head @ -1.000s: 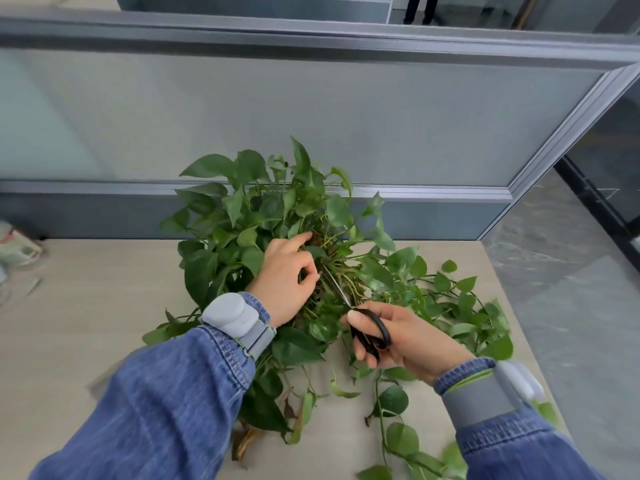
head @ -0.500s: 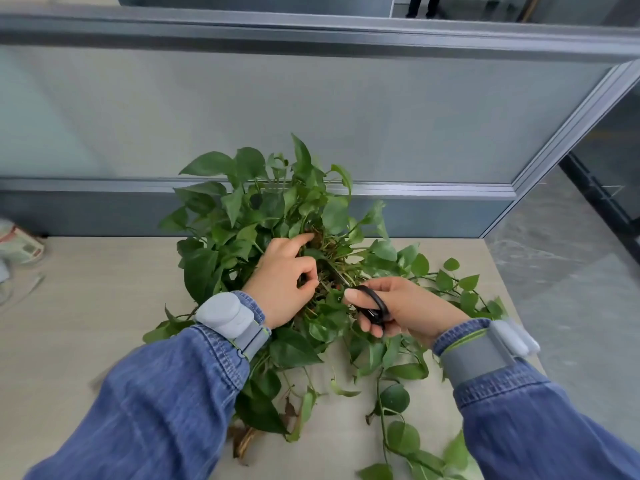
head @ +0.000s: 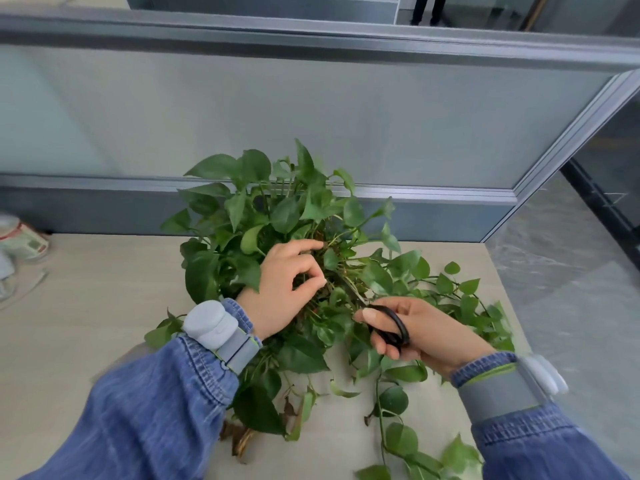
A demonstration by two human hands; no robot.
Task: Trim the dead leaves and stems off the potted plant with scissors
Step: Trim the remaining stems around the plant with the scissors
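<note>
A leafy green potted plant (head: pixel 277 209) stands in the middle of the desk, its pot hidden under the foliage and trailing vines. My left hand (head: pixel 284 289) reaches into the centre of the plant, thumb and forefinger pinching at the stems there. My right hand (head: pixel 419 332) holds black-handled scissors (head: pixel 389 325), fingers through the loops. The blades point up and left into the stems, close to my left fingertips. Brown dead leaves (head: pixel 242 438) lie on the desk at the plant's near side.
The light wooden desk (head: pixel 86 306) ends at a grey partition wall (head: pixel 311 116) behind the plant. Its right edge drops to a grey floor (head: pixel 571 306). Vines (head: pixel 460 292) sprawl to the right and toward me. A white container (head: pixel 20 237) sits at the far left.
My right hand with the scissors moved up and left toward the plant's centre, then eased slightly back down. My left hand stayed among the stems.
</note>
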